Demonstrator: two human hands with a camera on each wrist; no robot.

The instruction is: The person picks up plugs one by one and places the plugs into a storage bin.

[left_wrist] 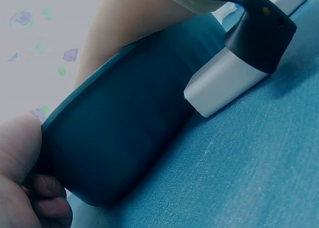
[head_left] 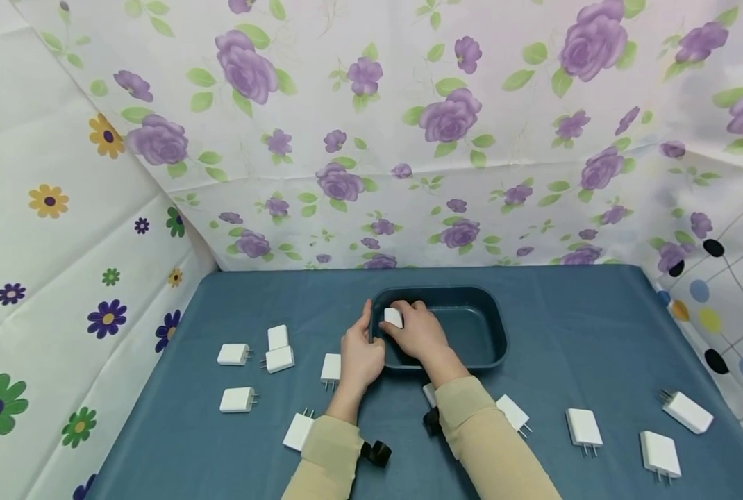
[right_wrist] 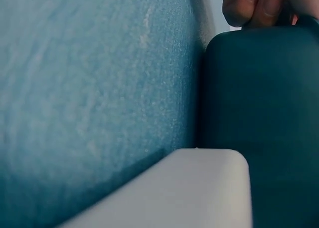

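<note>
A dark blue tray [head_left: 465, 361] stands near the back of the table. My left hand [head_left: 362, 355] grips its left end; in the left wrist view the thumb [left_wrist: 20, 143] lies over the rim and other fingers curl below it. Inside the tray's left part, my right hand [head_left: 420, 335] holds a white wall charger [head_left: 393, 317] between thumb and fingers. Its prongs are hidden. Another white charger [head_left: 430, 395] lies just in front of the tray, partly covered by the right arm; it shows large in the left wrist view.
Several white chargers lie left of the tray, among them a touching pair [head_left: 279, 359] and one by the left wrist [head_left: 330, 369]. More lie to the right, such as one [head_left: 584, 428] at front right. Flowered cloth [head_left: 346, 139] hangs behind the blue table [head_left: 565, 326].
</note>
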